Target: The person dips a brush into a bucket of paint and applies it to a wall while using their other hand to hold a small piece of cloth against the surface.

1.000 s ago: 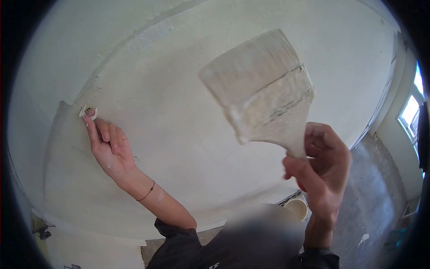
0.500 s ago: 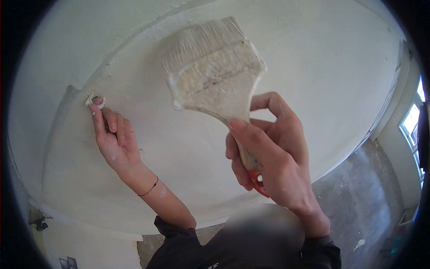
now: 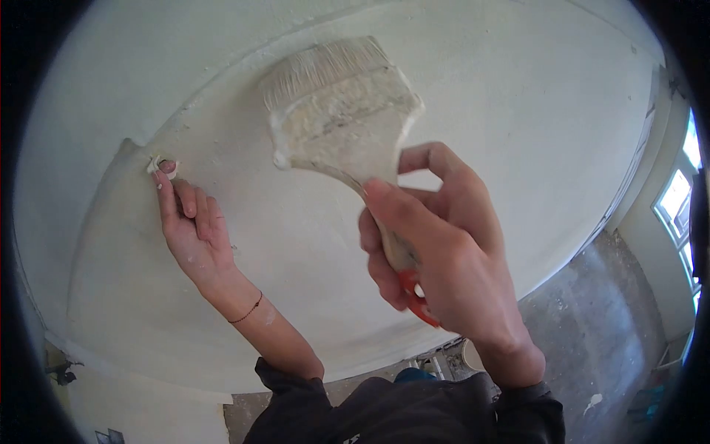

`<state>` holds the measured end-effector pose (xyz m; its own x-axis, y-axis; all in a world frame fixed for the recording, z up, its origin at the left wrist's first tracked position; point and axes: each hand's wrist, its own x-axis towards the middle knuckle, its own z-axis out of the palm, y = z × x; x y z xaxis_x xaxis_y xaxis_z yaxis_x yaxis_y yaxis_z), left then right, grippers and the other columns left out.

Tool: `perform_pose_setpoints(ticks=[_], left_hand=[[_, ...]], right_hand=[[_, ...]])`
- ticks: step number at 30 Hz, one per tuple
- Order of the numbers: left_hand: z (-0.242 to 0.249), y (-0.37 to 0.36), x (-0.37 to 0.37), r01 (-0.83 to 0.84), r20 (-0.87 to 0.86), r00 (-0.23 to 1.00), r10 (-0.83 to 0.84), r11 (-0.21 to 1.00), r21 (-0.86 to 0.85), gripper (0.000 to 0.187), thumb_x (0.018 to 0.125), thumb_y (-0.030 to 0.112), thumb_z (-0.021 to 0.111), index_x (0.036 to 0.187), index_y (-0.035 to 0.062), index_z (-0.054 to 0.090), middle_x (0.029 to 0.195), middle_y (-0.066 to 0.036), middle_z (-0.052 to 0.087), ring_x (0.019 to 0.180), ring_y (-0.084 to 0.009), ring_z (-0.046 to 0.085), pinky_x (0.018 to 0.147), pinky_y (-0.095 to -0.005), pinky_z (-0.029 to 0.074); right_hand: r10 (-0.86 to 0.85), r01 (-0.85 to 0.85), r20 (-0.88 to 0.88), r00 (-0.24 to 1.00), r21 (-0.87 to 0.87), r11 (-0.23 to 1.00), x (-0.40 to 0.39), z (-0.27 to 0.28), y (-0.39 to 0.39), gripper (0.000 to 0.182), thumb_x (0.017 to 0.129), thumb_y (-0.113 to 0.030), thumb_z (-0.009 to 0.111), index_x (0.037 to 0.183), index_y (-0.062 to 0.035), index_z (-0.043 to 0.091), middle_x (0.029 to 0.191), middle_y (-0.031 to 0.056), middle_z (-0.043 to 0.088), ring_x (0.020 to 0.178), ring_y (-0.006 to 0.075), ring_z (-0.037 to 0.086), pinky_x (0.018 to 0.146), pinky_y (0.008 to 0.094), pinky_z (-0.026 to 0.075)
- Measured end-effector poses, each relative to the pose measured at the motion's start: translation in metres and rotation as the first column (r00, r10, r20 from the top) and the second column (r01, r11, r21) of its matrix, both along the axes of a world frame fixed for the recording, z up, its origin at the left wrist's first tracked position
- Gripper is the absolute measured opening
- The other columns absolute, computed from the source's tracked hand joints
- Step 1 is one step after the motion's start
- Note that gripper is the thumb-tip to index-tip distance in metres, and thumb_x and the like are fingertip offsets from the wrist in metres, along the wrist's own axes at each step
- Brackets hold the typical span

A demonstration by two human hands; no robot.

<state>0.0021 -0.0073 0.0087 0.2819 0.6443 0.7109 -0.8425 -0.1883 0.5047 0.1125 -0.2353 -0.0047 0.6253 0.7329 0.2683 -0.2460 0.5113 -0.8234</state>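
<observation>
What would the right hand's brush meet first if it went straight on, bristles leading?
Probably the white wall. The right hand aims the brush bristles-first at it, though the remaining gap is unclear.

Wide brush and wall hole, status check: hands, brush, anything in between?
Right hand gripping wide plaster-caked brush, bristles up near white wall. Left hand fingertip at small wall hole. Nothing between brush and hole.

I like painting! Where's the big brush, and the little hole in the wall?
brush (image 3: 342, 111): head view, on the paint-caked ferrule below the bristles.
hole (image 3: 167, 166): head view, on its dark middle.
</observation>
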Motion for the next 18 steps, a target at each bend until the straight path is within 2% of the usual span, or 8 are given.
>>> perform_pose_setpoints(ticks=[10,12,16,18], left_hand=[[0.002,-0.001,0.001,0.025,0.009,1.000,-0.025,1.000,-0.012,0.023,0.102,0.024,0.042,0.109,0.0035,0.049,0.058,0.002,0.033,0.039,-0.0044,0.018,0.036,-0.0208,0.019],[0.000,0.001,0.000,0.023,0.006,1.000,-0.023,1.000,-0.008,0.023,0.102,0.024,0.042,0.109,0.0033,0.049,0.058,0.002,0.033,0.039,-0.0044,0.018,0.036,-0.0209,0.018],[-0.001,0.005,0.000,0.032,-0.005,0.999,-0.032,0.999,-0.004,0.023,0.102,0.024,0.043,0.109,0.0029,0.049,0.058,0.002,0.032,0.039,-0.0043,0.018,0.035,-0.0210,0.018],[-0.002,0.007,-0.001,0.028,-0.008,1.000,-0.028,1.000,-0.001,0.022,0.102,0.023,0.043,0.109,0.0029,0.049,0.058,0.002,0.032,0.039,-0.0043,0.018,0.035,-0.0210,0.018]], right_hand=[[0.010,-0.009,0.052,0.999,-0.029,1.000,0.006,0.010,0.008,0.032,0.092,-0.017,0.055,0.107,0.0062,0.040,0.067,0.0097,0.054,0.043,0.0146,0.048,0.036,0.0274,0.032],[0.034,-0.034,0.090,0.995,-0.001,0.999,0.007,0.015,0.011,0.025,0.092,-0.009,0.049,0.102,0.0102,0.037,0.064,0.0096,0.053,0.045,0.0128,0.050,0.037,0.0273,0.037],[0.022,-0.025,0.110,0.994,0.028,0.999,0.002,0.023,0.010,0.025,0.092,-0.009,0.049,0.101,0.0111,0.038,0.064,0.0093,0.053,0.045,0.0127,0.050,0.038,0.0269,0.038],[-0.033,0.027,0.071,0.997,0.076,0.997,-0.002,0.025,0.010,0.035,0.090,-0.017,0.058,0.107,0.0086,0.041,0.067,0.0101,0.054,0.042,0.0144,0.048,0.036,0.0270,0.032]])
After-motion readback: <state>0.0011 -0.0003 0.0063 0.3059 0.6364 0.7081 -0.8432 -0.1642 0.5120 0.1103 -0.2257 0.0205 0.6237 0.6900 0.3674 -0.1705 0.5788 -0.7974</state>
